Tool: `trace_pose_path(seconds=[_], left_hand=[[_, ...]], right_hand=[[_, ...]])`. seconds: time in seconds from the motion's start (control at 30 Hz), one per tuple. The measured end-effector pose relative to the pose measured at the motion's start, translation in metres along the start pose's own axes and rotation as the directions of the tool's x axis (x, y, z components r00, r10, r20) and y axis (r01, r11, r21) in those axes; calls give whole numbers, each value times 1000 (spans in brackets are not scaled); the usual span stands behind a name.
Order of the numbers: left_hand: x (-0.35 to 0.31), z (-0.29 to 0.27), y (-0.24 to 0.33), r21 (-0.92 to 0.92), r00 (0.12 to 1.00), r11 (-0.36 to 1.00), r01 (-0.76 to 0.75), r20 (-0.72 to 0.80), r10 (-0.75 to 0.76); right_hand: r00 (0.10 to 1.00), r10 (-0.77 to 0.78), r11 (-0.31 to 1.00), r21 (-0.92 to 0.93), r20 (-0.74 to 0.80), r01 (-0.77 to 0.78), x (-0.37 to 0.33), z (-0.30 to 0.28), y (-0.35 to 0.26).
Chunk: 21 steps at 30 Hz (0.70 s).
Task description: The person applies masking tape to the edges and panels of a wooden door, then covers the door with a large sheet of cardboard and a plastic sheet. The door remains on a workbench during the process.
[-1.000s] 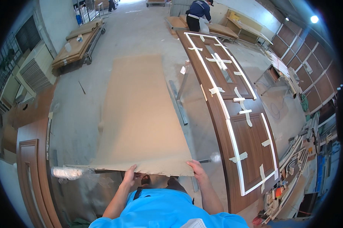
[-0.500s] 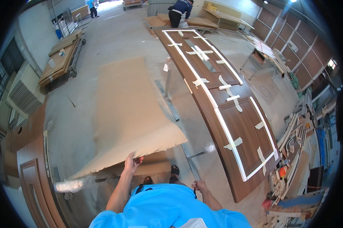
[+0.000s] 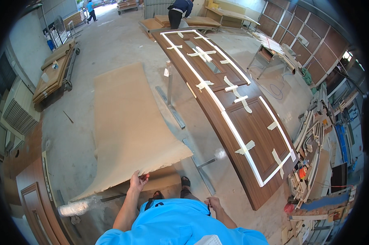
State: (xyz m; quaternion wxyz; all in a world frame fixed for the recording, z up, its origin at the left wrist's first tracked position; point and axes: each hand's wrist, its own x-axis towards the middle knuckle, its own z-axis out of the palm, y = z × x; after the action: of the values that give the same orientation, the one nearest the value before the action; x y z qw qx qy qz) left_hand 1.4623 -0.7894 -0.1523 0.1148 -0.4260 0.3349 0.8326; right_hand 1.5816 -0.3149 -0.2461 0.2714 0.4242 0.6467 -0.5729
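My left hand (image 3: 138, 182) pinches the torn near edge of a large sheet of brown kraft paper (image 3: 125, 118), lifting that edge off the floor while the far part stretches away. Below the raised edge more brown paper (image 3: 162, 179) shows by my feet. Close to my right side, my right hand (image 3: 212, 203) is curled closed; whatever it holds, if anything, is hidden. To the right of the paper lies a brown panelled door (image 3: 227, 143), raised above the floor, with white strips (image 3: 242, 148) and pale tape pieces (image 3: 245, 147) on it.
Steel stand bars (image 3: 198, 165) lie between paper and door. A plastic-wrapped roll (image 3: 76, 207) and another brown door (image 3: 41, 200) are at lower left. Loaded trolley (image 3: 55, 77) stands far left, scrap wood (image 3: 309, 163) at right. Two people work at the back, one bending over boards (image 3: 196, 21).
My view has shifted a little, so the scene sits further left. My left hand still grips the paper edge, and my right hand stays closed at my side.
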Motion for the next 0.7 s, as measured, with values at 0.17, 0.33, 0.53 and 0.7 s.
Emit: trace_pose_path(seconds=[0.17,0.33,0.53,0.7], left_hand=[[-1,-9,1,-53,1000,999,-2,-7,2],[1,-18,-5,-92,1000,996,19,12,-18],[2,-17,-10,-71,1000,997,7,-7,-7],[1,-11,-7,-39,1000,999,4,10,-3]], right_hand=[[998,-46,999,-6,32,46,0,10,-29],[1000,2,999,-53,30,-1,-2,6,-31],[999,44,993,-113,-19,-46,-6,0,-13],[997,63,994,-91,33,-60,-3,-4,3]])
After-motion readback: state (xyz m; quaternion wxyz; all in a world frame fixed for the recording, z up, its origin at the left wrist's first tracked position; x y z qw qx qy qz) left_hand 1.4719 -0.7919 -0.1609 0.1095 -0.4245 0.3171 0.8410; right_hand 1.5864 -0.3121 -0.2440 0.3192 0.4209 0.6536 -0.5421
